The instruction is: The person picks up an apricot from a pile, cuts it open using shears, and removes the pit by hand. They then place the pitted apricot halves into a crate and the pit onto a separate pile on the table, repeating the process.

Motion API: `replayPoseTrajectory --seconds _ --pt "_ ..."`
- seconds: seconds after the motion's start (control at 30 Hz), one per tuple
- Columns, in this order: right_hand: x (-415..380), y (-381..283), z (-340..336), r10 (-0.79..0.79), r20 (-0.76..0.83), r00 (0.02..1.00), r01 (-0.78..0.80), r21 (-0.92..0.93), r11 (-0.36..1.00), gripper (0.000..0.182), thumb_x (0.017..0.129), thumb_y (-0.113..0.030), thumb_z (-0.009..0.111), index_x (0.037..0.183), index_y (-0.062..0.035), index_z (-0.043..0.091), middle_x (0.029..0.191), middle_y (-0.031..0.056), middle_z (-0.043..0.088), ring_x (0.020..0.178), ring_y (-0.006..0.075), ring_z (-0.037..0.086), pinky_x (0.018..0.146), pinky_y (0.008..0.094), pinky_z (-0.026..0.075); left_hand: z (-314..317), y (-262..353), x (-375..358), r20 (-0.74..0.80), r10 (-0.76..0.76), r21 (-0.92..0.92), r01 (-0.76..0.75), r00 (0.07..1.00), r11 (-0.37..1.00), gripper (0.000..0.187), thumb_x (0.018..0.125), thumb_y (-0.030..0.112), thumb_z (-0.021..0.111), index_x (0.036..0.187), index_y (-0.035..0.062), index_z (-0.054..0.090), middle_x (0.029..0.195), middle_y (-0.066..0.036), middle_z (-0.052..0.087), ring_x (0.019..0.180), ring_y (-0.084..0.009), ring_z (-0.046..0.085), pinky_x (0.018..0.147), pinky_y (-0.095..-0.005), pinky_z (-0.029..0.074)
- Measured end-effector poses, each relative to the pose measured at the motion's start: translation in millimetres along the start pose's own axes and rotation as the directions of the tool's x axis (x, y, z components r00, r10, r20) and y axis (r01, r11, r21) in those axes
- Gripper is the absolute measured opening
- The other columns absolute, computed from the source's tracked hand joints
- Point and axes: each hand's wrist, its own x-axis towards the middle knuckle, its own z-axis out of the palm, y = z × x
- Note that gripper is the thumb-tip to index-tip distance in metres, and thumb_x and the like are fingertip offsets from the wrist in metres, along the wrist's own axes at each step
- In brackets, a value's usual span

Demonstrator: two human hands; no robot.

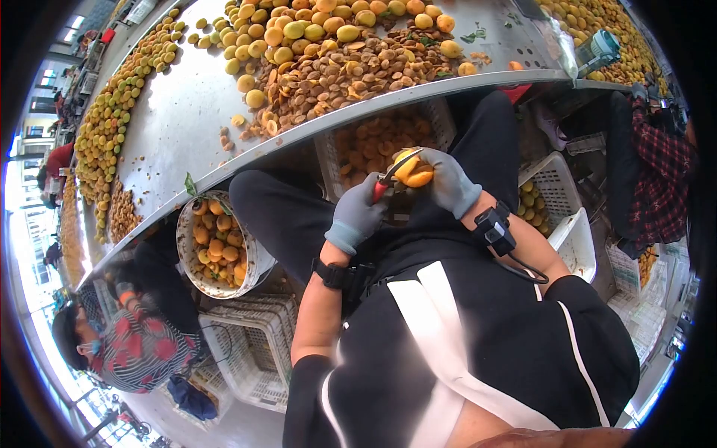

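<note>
My left hand (357, 213), in a grey glove, is closed around the red handle of a small knife (380, 190). Its dark, curved blade lies against a yellow-orange apricot (415, 176), which looks partly split. My right hand (450, 184), also gloved in grey, grips this apricot from the other side. Both hands are close together above my lap. Just beyond them, a crate (326, 160) between my knees holds many orange apricot pieces (373, 149).
A metal table (168, 112) bears whole apricots (306, 30) and a pile of brown pits (336, 78). A white bucket of apricots (261, 261) stands left, above a plastic crate (246, 358). More crates (553, 187) are right. Co-workers sit left (142, 347) and right (661, 179).
</note>
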Motion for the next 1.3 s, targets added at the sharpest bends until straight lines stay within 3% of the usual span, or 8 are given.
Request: replayPoseTrajectory --seconds 0.1,0.2,0.3,0.5,0.6,0.8,0.97,1.3 --pt "-1.1 3.0 2.8 0.022 -0.129 0.991 -0.007 0.114 0.993 0.028 0.094 -0.016 0.045 0.112 0.0 0.057 0.107 0.0089 0.062 0.096 0.0171 0.061 0.088 0.0295 0.049 1.7 -1.8 2.1 0.02 -0.024 0.069 0.022 1.0 0.997 0.026 0.079 0.015 0.061 0.101 0.0067 0.05 0.087 -0.022 0.061 0.086 -0.0427 0.058 0.069 -0.0466 0.047" --pt "0.2 4.5 3.5 -0.02 -0.092 0.996 0.029 0.104 0.994 0.026 0.093 -0.013 0.045 0.113 0.0002 0.057 0.107 0.0103 0.061 0.096 0.018 0.062 0.089 0.0318 0.05 1.7 -2.3 2.1 0.004 -0.029 0.096 0.028 1.0 0.995 0.024 0.079 0.015 0.061 0.099 0.0067 0.049 0.086 -0.022 0.061 0.085 -0.0428 0.058 0.068 -0.0474 0.046" --pt "-2.0 -1.2 13.2 0.049 0.004 0.999 -0.048 0.232 0.971 0.024 0.092 -0.014 0.053 0.112 -0.0011 0.058 0.106 0.0091 0.061 0.093 0.0175 0.061 0.089 0.0284 0.048 1.0 -0.4 2.5 -0.018 -0.027 0.106 0.029 0.999 0.994 0.023 0.08 0.017 0.061 0.098 0.0073 0.049 0.085 -0.021 0.061 0.084 -0.0431 0.058 0.067 -0.0478 0.046" --pt "2.0 3.4 -1.9 0.008 -0.169 0.986 0.021 0.171 0.985 0.027 0.093 -0.009 0.052 0.118 -0.0002 0.053 0.109 0.0115 0.06 0.095 0.0199 0.064 0.078 0.0298 0.057 0.8 2.9 0.5 -0.073 -0.035 0.187 0.049 0.997 0.981 0.022 0.083 0.021 0.061 0.097 0.0096 0.049 0.083 -0.02 0.062 0.081 -0.0425 0.059 0.064 -0.048 0.046" --pt "-0.2 -1.3 0.7 -0.082 -0.247 0.966 0.086 0.003 0.996 0.028 0.093 -0.008 0.051 0.12 -0.0011 0.052 0.11 0.0111 0.06 0.096 0.02 0.064 0.076 0.0311 0.058 0.0 4.5 -0.7 -0.091 -0.024 0.269 0.048 0.996 0.962 0.021 0.083 0.02 0.061 0.097 0.0107 0.049 0.082 -0.018 0.062 0.079 -0.041 0.059 0.063 -0.0474 0.046" --pt "-4.3 -4.4 -1.1 -0.085 -0.138 0.987 0.11 0.179 0.978 0.029 0.094 -0.007 0.049 0.122 -0.0017 0.052 0.113 0.0116 0.06 0.097 0.0217 0.064 0.081 0.0344 0.057 2.7 -3.7 -0.4 -0.092 0.037 0.389 0.002 0.995 0.921 0.022 0.081 0.017 0.061 0.1 0.0132 0.051 0.08 -0.014 0.063 0.076 -0.0379 0.061 0.061 -0.0455 0.047" --pt "-11.6 -11.0 6.9 0.006 -0.034 0.999 0.007 0.369 0.929 0.031 0.094 -0.006 0.047 0.125 -0.0014 0.05 0.118 0.0133 0.058 0.099 0.024 0.063 0.084 0.0367 0.056 2.3 -1.9 0.8 -0.122 0.077 0.452 -0.014 0.99 0.892 0.02 0.083 0.016 0.059 0.102 0.0152 0.052 0.079 -0.012 0.063 0.074 -0.036 0.062 0.059 -0.0444 0.048" --pt "-16.0 -15.4 12.3 0.017 -0.014 1.0 -0.01 0.395 0.918 0.03 0.094 -0.009 0.051 0.123 -0.0015 0.051 0.112 0.0127 0.057 0.091 0.0231 0.064 0.081 0.0323 0.057 2.6 1.9 6.2 -0.183 0.064 0.589 0.057 0.981 0.806 0.014 0.089 0.019 0.053 0.102 0.015 0.054 0.078 -0.012 0.064 0.07 -0.0347 0.063 0.057 -0.0433 0.048"
